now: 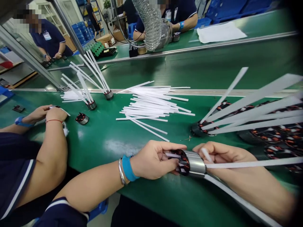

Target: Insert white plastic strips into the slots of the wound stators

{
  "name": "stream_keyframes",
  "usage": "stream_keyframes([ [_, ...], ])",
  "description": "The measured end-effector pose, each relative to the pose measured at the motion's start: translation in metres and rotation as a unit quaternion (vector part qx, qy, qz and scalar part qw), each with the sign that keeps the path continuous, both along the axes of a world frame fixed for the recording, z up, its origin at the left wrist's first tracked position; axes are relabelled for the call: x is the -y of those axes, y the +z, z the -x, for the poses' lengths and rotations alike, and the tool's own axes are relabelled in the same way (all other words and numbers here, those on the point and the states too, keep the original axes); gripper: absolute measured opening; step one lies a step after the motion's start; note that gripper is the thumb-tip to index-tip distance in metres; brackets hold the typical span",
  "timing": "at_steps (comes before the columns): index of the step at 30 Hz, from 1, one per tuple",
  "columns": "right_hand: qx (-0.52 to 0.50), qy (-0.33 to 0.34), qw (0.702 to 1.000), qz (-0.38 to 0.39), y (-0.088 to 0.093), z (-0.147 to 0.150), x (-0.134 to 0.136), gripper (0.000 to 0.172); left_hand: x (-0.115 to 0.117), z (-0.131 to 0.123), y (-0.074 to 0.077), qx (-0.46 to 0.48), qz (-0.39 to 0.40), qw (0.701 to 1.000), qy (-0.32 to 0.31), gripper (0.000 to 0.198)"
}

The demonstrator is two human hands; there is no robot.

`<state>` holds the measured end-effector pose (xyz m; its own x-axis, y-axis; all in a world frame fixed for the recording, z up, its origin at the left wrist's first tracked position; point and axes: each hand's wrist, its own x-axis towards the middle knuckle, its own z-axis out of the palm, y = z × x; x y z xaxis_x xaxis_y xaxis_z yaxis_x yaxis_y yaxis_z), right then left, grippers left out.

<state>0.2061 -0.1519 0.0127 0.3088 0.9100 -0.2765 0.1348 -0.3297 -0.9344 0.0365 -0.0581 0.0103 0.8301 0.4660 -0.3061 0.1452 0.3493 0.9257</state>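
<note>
My left hand (153, 159) grips one end of a small metal motor stator (193, 162) with copper windings, fingers wrapped round it. My right hand (220, 156) closes on its other end, where long white paper strips (248, 164) stick out to the right. The stator is held just above the green table (113, 138) near its front edge. A loose pile of white strips (153, 105) lies beyond my hands.
Several stators with strips (255, 126) lie at the right. Two stators with upright strips (91, 104) and a bare one (82, 118) stand at the left, by a co-worker's hands (47, 113). Other people sit across the far conveyor; a silver duct (151, 25) hangs down.
</note>
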Motion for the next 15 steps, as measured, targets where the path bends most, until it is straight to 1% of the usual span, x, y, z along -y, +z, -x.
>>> stream_keyframes([
  [3, -0.050, 0.005, 0.999, -0.017, -0.0026, 0.0040, -0.0008, 0.021, 0.0012, -0.0011, 0.0013, -0.008, -0.002, 1.000, 0.026, 0.043],
  [7, -0.067, 0.015, 0.997, -0.018, -0.0013, 0.0068, -0.0037, 0.019, 0.0018, -0.0010, 0.0028, -0.001, -0.015, 0.999, 0.044, 0.037],
  [11, -0.016, 0.031, 0.998, -0.047, 0.0003, 0.0096, -0.0032, 0.012, 0.0007, 0.0012, 0.0011, 0.013, -0.044, 0.998, 0.031, 0.037],
  [13, 0.028, 0.045, 0.996, -0.066, 0.0008, 0.0107, -0.0022, 0.011, -0.0006, 0.0028, 0.0004, 0.022, -0.082, 0.996, 0.030, 0.035],
  [15, 0.076, 0.062, 0.991, -0.088, 0.0010, 0.0108, -0.0008, 0.012, -0.0021, 0.0045, 0.0006, 0.024, -0.138, 0.989, 0.036, 0.030],
])
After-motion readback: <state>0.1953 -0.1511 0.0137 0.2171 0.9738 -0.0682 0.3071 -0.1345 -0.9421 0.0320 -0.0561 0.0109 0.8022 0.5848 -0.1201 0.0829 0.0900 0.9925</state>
